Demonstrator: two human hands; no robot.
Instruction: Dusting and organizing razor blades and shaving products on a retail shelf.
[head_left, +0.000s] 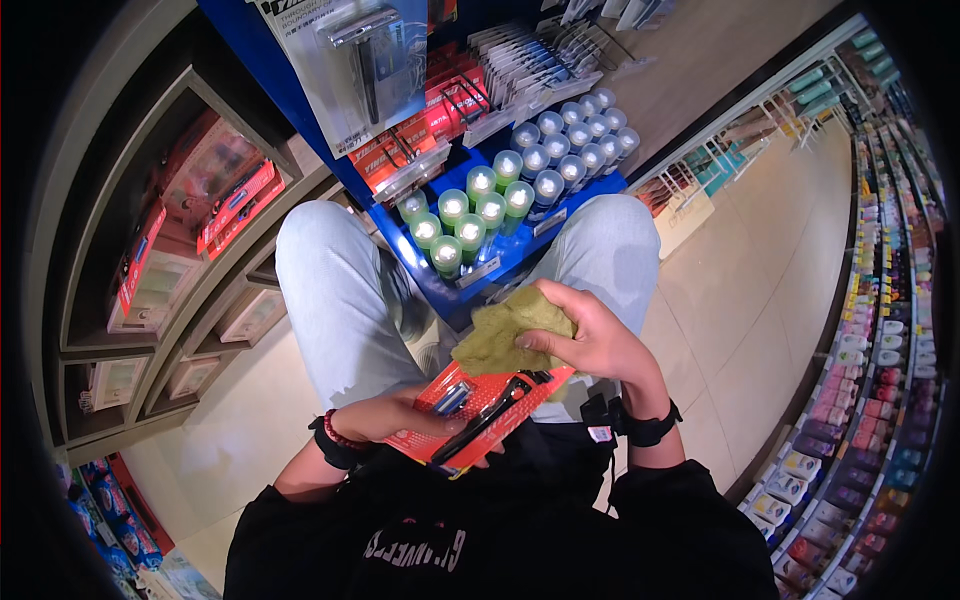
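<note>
My left hand (401, 417) holds a red blister-packed razor (487, 416) low in front of my torso, thumb over its clear front. The pack is tilted and shows a black handle and a small blue part. In my right hand (581, 330) is a bunched olive-green cloth (506, 334), pressed between thumb and fingers against the upper end of the pack. The cloth hides that end. Just past my knees, green-bodied cans with clear caps (470, 231) and darker blue ones (549, 184) stand on a blue display shelf (450, 296).
Hooks above the cans hold carded packs (525, 67) and a large hanging razor pack (367, 75). Wooden cubbies (142, 349) with more red packs line the left. Long shelves of bottles (862, 390) curve along the right, beyond the tiled floor (720, 322).
</note>
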